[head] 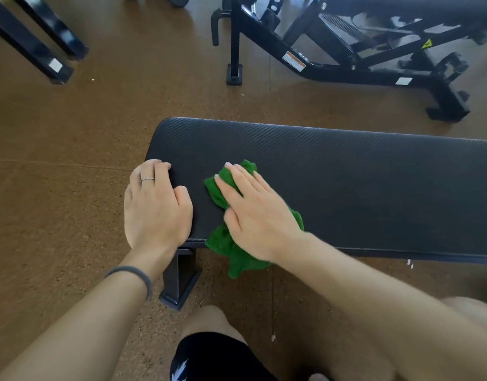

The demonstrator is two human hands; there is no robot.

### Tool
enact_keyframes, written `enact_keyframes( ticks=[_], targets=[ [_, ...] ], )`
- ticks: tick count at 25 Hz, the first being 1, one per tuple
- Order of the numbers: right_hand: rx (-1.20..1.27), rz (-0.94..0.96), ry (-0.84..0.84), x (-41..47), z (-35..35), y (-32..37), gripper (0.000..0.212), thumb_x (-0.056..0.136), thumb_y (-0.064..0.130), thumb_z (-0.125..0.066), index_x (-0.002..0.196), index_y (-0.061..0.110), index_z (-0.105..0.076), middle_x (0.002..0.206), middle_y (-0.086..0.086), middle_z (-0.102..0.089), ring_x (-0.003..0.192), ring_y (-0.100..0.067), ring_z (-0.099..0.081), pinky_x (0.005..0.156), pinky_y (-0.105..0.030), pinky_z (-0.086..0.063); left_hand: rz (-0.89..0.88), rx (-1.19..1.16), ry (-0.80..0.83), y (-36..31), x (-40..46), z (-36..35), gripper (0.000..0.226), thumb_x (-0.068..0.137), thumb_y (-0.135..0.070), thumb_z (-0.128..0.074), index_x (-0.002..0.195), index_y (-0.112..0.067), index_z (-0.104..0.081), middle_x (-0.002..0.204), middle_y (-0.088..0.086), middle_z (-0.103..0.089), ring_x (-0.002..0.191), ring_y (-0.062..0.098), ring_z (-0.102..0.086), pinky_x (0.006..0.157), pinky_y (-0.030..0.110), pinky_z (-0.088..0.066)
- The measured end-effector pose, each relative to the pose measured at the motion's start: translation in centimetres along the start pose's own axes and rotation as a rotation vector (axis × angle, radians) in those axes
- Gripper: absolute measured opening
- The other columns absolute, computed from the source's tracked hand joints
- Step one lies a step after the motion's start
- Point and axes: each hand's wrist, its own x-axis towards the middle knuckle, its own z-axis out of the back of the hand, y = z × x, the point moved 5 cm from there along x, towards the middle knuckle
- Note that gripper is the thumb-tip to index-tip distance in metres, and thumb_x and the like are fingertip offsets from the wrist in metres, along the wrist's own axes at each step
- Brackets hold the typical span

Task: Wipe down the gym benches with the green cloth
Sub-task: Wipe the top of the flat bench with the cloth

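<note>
A flat black padded gym bench (pixel 347 182) runs from the middle of the view to the right edge. A crumpled green cloth (pixel 223 243) lies on its near left part and hangs over the front edge. My right hand (pixel 253 213) lies flat on the cloth with fingers spread, pressing it onto the pad. My left hand (pixel 155 204) curls over the bench's left end corner, gripping the pad; it wears a ring and a wrist band.
Brown speckled rubber floor (pixel 72 174) surrounds the bench. An adjustable black bench frame (pixel 347 59) stands behind at the upper right. Two black machine legs (pixel 44 50) reach in at the upper left. The bench's own foot (pixel 179 287) is below my left wrist. My knees are at the bottom.
</note>
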Motion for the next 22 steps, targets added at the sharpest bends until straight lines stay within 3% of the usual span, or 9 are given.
enact_keyframes(
  ticks=[5,10,12,15,17,20,22],
  targets=[
    [-0.011,-0.166,-0.057,10.4,0.3,-2.0,0.058,0.108,0.030,-0.032,0.162,0.009,-0.028,0.171,-0.016,-0.016,0.159,-0.029,-0.012,0.130,-0.045,-0.009,0.034,-0.005,-0.003,0.0,0.0,0.1,0.044,0.095,-0.016,-0.042,0.137,-0.011,-0.053,0.150,0.005,-0.048,0.142,0.026,-0.037,0.109,0.055,-0.044],
    [0.010,0.151,-0.041,11.6,-0.9,1.0,0.056,0.107,0.029,-0.034,0.160,0.011,-0.033,0.170,-0.014,-0.022,0.158,-0.027,-0.016,0.129,-0.043,-0.010,0.095,-0.011,0.009,0.0,0.1,0.2,0.044,0.096,-0.015,-0.041,0.138,-0.015,-0.053,0.152,0.000,-0.046,0.143,0.021,-0.037,0.105,0.054,-0.047],
    [0.021,0.171,-0.008,14.9,-0.1,0.8,0.055,0.108,0.029,-0.032,0.162,0.016,-0.032,0.170,-0.010,-0.022,0.158,-0.024,-0.017,0.128,-0.037,-0.010,0.128,-0.003,0.009,0.2,0.1,0.2,0.043,0.096,-0.015,-0.041,0.137,-0.018,-0.053,0.152,-0.004,-0.045,0.143,0.018,-0.036,0.101,0.051,-0.048],
    [0.069,0.006,0.034,16.9,0.9,-4.0,0.054,0.107,0.032,-0.032,0.160,0.021,-0.035,0.165,-0.010,-0.032,0.151,-0.029,-0.030,0.121,-0.037,-0.026,0.170,0.020,0.024,0.2,0.1,0.2,0.043,0.096,-0.015,-0.040,0.136,-0.022,-0.053,0.153,-0.011,-0.042,0.143,0.013,-0.035,0.096,0.050,-0.049],
    [0.065,-0.170,0.005,13.9,1.9,-10.4,0.048,0.106,0.030,-0.035,0.150,0.019,-0.047,0.148,-0.014,-0.048,0.134,-0.036,-0.048,0.108,-0.042,-0.040,0.198,0.027,0.044,0.3,0.1,0.3,0.043,0.096,-0.014,-0.040,0.136,-0.023,-0.052,0.152,-0.014,-0.040,0.142,0.012,-0.035,0.096,0.051,-0.050],
    [-0.037,-0.269,-0.037,7.9,3.9,-16.6,0.044,0.104,0.028,-0.034,0.140,0.009,-0.053,0.127,-0.018,-0.055,0.116,-0.039,-0.052,0.101,-0.046,-0.041,0.224,0.034,0.060,0.0,0.0,0.4,0.043,0.095,-0.013,-0.040,0.135,-0.023,-0.052,0.152,-0.015,-0.039,0.141,0.014,-0.037,0.092,0.053,-0.052],
    [-0.094,-0.265,-0.053,8.1,4.0,-16.6,0.046,0.100,0.030,-0.029,0.123,0.004,-0.060,0.115,-0.019,-0.058,0.104,-0.039,-0.055,0.095,-0.046,-0.041,0.241,0.037,0.061,-0.2,0.0,0.4,0.043,0.095,-0.013,-0.040,0.135,-0.022,-0.052,0.152,-0.015,-0.039,0.141,0.015,-0.037,0.090,0.053,-0.052]
  ],
)
